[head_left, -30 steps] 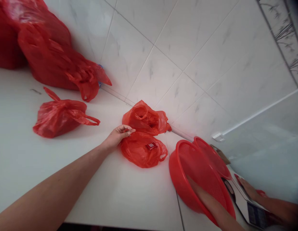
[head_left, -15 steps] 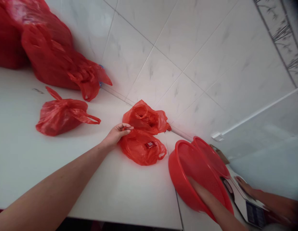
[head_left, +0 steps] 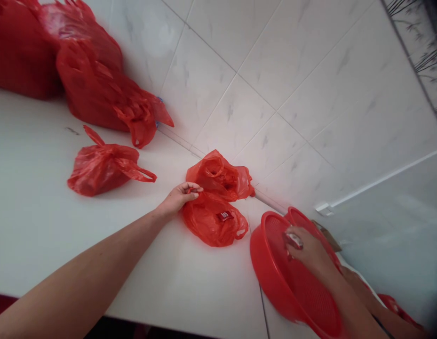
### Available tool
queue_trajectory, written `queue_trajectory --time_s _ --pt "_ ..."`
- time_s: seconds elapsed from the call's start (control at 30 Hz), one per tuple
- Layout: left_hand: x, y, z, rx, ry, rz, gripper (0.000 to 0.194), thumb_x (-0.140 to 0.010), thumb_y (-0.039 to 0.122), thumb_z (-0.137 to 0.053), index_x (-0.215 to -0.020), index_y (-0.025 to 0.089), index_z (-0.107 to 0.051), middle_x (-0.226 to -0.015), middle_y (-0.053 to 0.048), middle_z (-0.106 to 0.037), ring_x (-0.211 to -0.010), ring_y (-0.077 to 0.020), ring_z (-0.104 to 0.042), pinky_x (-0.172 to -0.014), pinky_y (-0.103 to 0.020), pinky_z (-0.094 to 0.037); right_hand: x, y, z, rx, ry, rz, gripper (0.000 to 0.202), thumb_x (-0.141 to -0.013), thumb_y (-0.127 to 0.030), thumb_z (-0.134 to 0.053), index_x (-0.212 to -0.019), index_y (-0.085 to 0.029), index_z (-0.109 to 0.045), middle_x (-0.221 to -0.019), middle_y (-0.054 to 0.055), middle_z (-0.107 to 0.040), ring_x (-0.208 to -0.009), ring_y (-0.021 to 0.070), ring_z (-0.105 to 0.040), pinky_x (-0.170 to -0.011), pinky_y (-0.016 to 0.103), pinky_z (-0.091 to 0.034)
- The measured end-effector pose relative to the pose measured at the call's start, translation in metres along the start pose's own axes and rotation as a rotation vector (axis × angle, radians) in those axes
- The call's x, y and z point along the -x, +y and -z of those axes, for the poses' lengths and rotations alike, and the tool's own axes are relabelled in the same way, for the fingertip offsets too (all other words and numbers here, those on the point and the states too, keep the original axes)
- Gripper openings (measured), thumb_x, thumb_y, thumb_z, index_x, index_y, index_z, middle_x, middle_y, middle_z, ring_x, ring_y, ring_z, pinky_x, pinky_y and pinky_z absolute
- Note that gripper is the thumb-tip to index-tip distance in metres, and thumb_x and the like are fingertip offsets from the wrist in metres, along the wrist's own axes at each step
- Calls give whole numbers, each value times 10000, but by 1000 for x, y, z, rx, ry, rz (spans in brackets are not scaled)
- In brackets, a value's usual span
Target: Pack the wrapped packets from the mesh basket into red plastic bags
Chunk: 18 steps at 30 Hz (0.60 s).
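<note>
My left hand (head_left: 179, 198) pinches the rim of a thin red plastic bag (head_left: 204, 230) that lies open on the white table. Inside the bag sits a small dark red packet (head_left: 224, 215) with white print. Over a red plastic basket (head_left: 274, 278) with a perforated inside, my right hand (head_left: 308, 247) is closed around small red-and-white packets (head_left: 294, 241). Right behind the open bag, against the wall, is another crumpled red bag (head_left: 218, 174).
A tied red bag (head_left: 103, 169) lies on the table (head_left: 151, 278) to the left. Large full red bags (head_left: 94, 89) stand against the tiled wall (head_left: 260, 61) behind it. Another person's forearm (head_left: 362, 289) shows at the lower right, beyond my right arm.
My right hand has risen out of the basket with small packets in it. My left hand still pinches the bag's rim. The view has shifted slightly, and the scale at the right is now hidden.
</note>
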<state>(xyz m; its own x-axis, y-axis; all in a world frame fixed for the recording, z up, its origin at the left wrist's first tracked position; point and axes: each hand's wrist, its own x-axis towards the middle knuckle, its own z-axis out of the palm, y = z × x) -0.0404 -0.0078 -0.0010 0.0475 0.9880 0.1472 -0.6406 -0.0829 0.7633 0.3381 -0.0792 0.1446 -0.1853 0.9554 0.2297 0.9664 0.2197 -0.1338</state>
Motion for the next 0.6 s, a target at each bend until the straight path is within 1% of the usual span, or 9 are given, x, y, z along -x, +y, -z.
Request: queue_trajectory --time_s 0.07,0.13,0.17,0.23,0.3,0.4,0.5,0.53,0.6 --pt "0 0 0 -13 3 -13 333 -578 239 -779 -873 195 -629 -1008 -49 -690 -930 -172 -608 -864 -322 -426 -9 -33 5 43 83 142 251 -697 -225 -532 -941 -231 -592 -964 45 -601 -901 220 -571 -782 337 -463" --pt "0 0 1 -19 -7 -23 334 -583 243 -774 -883 201 -633 -1033 -50 -684 -941 -175 -603 -856 -319 -429 -17 -74 -3 29 39 253 217 -745 -184 -501 -941 -240 -578 -959 37 -569 -891 198 -556 -784 319 -456" --pt "-1 0 1 -21 -16 -25 334 -587 244 -771 -890 203 -634 -1049 -52 -679 -940 -177 -602 -848 -319 -433 -20 -93 -12 15 1 294 225 -750 -169 -499 -948 -243 -576 -948 35 -553 -858 189 -553 -751 306 -461" --pt "-1 -2 2 -20 -36 -29 337 -596 245 -764 -903 204 -633 -1071 -55 -670 -934 -179 -602 -833 -320 -442 -30 -126 -37 -14 -82 333 312 -729 -108 -484 -985 -260 -577 -958 24 -521 -774 160 -546 -668 274 -459" --pt "-2 -3 3 -22 -47 -37 341 -598 239 -763 -912 201 -634 -1072 -57 -669 -931 -179 -602 -835 -319 -444 -41 -147 -67 -30 -114 383 372 -703 -63 -498 -1006 -261 -580 -970 22 -505 -786 151 -546 -696 270 -457" --pt "-2 -3 5 -31 -52 -53 338 -611 232 -755 -925 197 -635 -1067 -58 -670 -944 -178 -600 -851 -317 -437 -55 -157 -103 -37 -139 398 494 -677 -52 -548 -1107 -293 -570 -1040 31 -493 -896 170 -545 -763 290 -457" --pt "-1 -3 6 -12 -51 -45 336 -613 234 -754 -924 196 -634 -1073 -59 -671 -934 -180 -605 -848 -327 -440 -60 -150 -118 -116 -146 352 656 -668 -156 -638 -1274 -332 -456 -1182 36 -464 -1071 206 -500 -868 332 -449" --pt "-1 -3 6 -1 -48 -40 339 -607 233 -758 -921 195 -634 -1071 -59 -672 -928 -181 -608 -848 -332 -441 -59 -145 -119 -146 -110 326 648 -685 -202 -642 -1289 -323 -441 -1217 41 -453 -1121 213 -475 -912 347 -434" --pt "-2 -2 6 8 -36 -35 341 -597 223 -764 -912 192 -635 -1058 -59 -676 -931 -180 -609 -860 -336 -437 -55 -129 -123 -168 8 264 529 -737 -267 -604 -1253 -277 -485 -1260 63 -435 -1185 225 -434 -987 381 -390"
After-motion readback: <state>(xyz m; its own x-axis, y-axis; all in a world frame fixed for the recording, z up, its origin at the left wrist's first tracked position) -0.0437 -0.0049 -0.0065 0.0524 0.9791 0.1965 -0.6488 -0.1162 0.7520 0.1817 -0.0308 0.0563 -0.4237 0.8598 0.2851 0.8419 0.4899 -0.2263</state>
